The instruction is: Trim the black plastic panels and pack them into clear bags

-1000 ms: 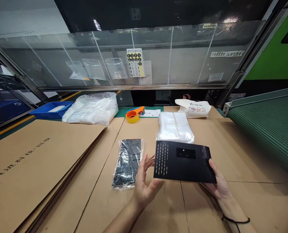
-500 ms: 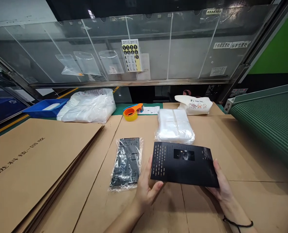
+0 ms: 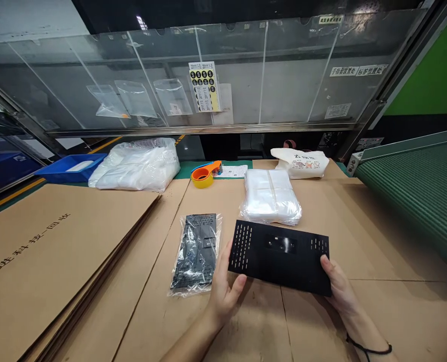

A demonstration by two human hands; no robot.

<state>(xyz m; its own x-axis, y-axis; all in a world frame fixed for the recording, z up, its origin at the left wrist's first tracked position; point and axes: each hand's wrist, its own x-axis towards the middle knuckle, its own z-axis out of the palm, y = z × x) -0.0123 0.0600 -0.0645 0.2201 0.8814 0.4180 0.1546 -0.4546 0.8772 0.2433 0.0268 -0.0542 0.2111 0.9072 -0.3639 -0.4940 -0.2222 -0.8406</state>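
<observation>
Slip risk: black perforated panel (image 3: 279,256) pinched only at its edges by left hand (image 3: 223,296) and right hand (image 3: 340,291), raised just over cardboard-covered desk (image 3: 389,241) beside bagged panel (image 3: 195,254), with drop and scuffed face possible under loose fingertip pressure.

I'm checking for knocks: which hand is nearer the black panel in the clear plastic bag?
Left hand: right beside the clear-bagged black panel, off its right edge. Right hand: much farther right, past the perforated black sheet both hands hold.

Black cord bracelet (image 3: 374,352) on right wrist (image 3: 355,322)
</observation>
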